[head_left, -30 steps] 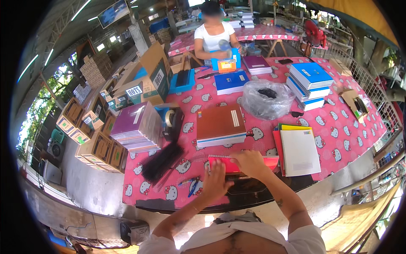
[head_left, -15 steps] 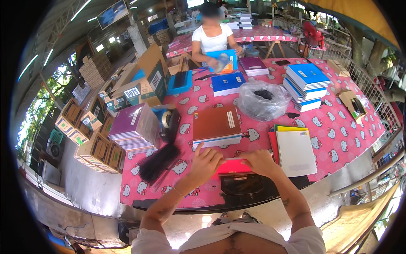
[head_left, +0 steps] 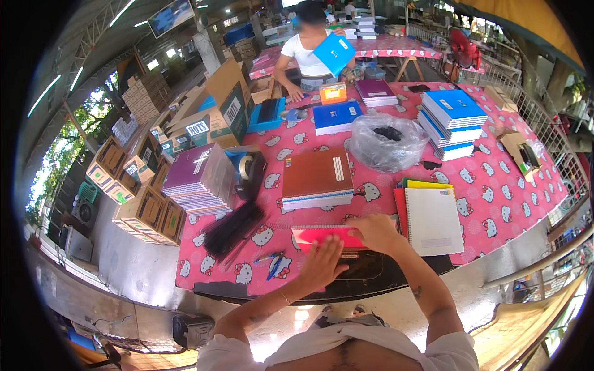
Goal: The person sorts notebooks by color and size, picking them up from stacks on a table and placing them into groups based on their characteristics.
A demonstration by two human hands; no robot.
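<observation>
A spiral notebook with a bright pink-red cover (head_left: 306, 237) lies at the table's front edge, its wire coil along the far side. My left hand (head_left: 322, 263) rests on it with fingers stretched out flat. My right hand (head_left: 376, 235) grips the notebook's far right part, thumb and fingers closed at the coil edge. Just beyond stands a stack of notebooks with a brown cover (head_left: 317, 175). Left of my hands are blue-handled pliers (head_left: 275, 264) and a bundle of thin black strands (head_left: 232, 232). A white spiral notebook (head_left: 433, 222) lies on coloured covers to the right.
Purple notebooks (head_left: 195, 176) and a tape dispenser (head_left: 250, 173) stand at left. A clear plastic bag (head_left: 388, 145) and blue notebook stacks (head_left: 455, 117) occupy the right. Across the table, a person (head_left: 306, 52) holds up a blue notebook (head_left: 335, 54). Cartons (head_left: 145, 207) stand left of the table.
My left hand has moved from the notebook's far edge down onto its cover, flattening out. The coil edge and the pliers now show. Across the table, the person has lifted the blue notebook.
</observation>
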